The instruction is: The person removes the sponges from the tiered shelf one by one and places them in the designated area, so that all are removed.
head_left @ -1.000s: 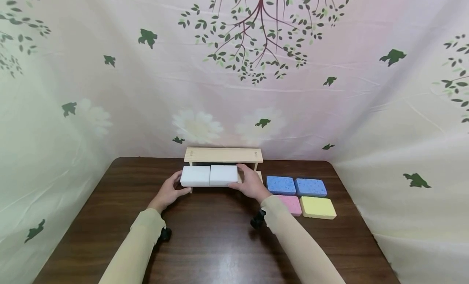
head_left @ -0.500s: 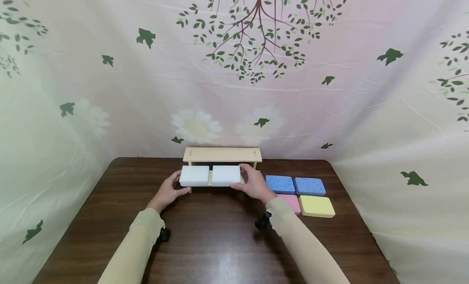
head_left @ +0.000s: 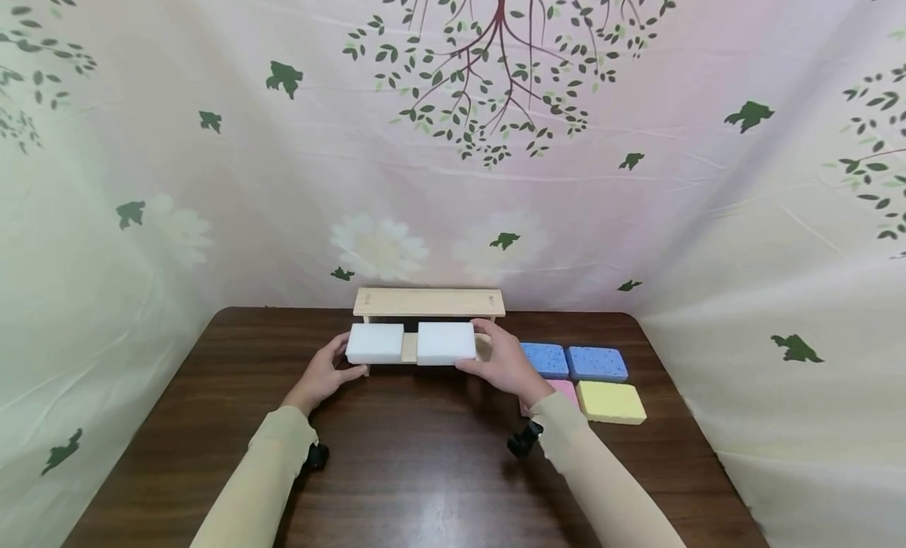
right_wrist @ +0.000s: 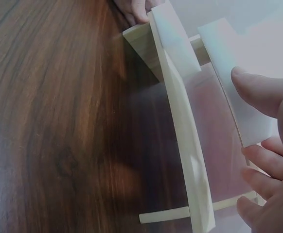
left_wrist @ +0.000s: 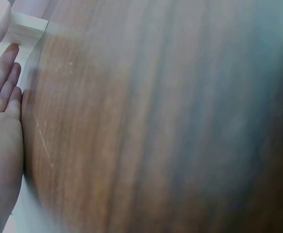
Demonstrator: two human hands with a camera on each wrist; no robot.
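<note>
Near the surface's [head_left: 418, 454] far edge, the right grip [head_left: 504, 365] pinches the right white block [head_left: 446, 343] at the rack [head_left: 428, 301]; the left grip [head_left: 322, 373] clasps the rack's left end, beside the left white block [head_left: 375, 343].

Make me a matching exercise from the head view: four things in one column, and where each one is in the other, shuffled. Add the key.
Things
1. Left hand
2. Right hand
3. Yellow sponge
4. Pink sponge

Places
A. Partly hidden behind the right sleeve
B. At the outer end of the right white block
C. Fully in view, nearer the person than the right-hand blue sponge
D. At the outer end of the left white block

Pairs: 1-D, 2-B, 3-C, 4-A
</note>
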